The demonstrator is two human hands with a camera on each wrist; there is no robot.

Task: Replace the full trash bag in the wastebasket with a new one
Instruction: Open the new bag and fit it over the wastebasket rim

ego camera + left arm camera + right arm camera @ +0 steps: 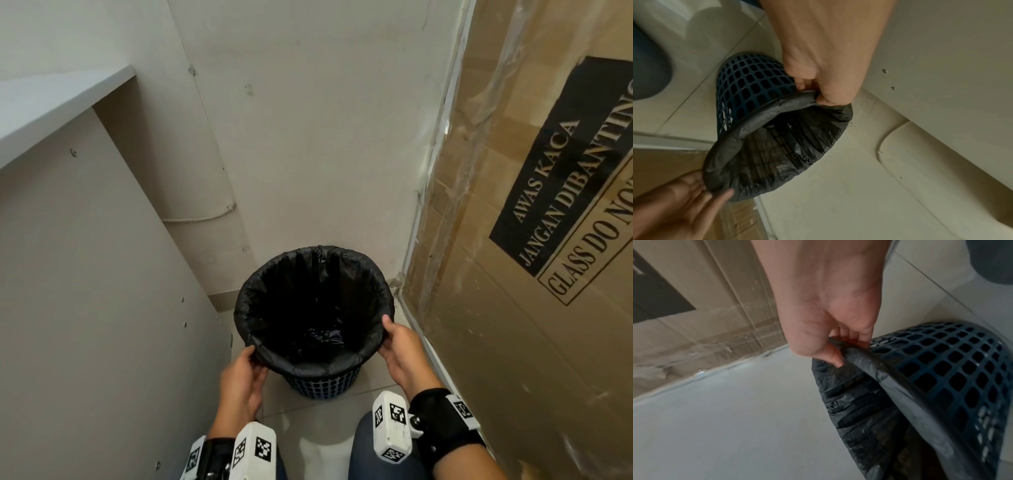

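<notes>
A dark blue lattice wastebasket (320,383) (750,84) (953,369) stands on the tiled floor in a corner. A black trash bag (308,308) (781,155) (857,405) lines it, its edge folded over the rim. Crumpled black plastic lies at the bottom. My left hand (245,371) (824,78) pinches the folded bag edge at the near-left rim, thumb on top and fingers under. My right hand (399,346) (830,337) (684,199) pinches the bag edge at the right rim the same way.
A pale cabinet side panel (85,308) with a shelf above stands close on the left. A large plastic-wrapped cardboard box (531,240) marked as glass stands close on the right. A white wall (308,120) is behind the basket. My knees (380,448) are just below it.
</notes>
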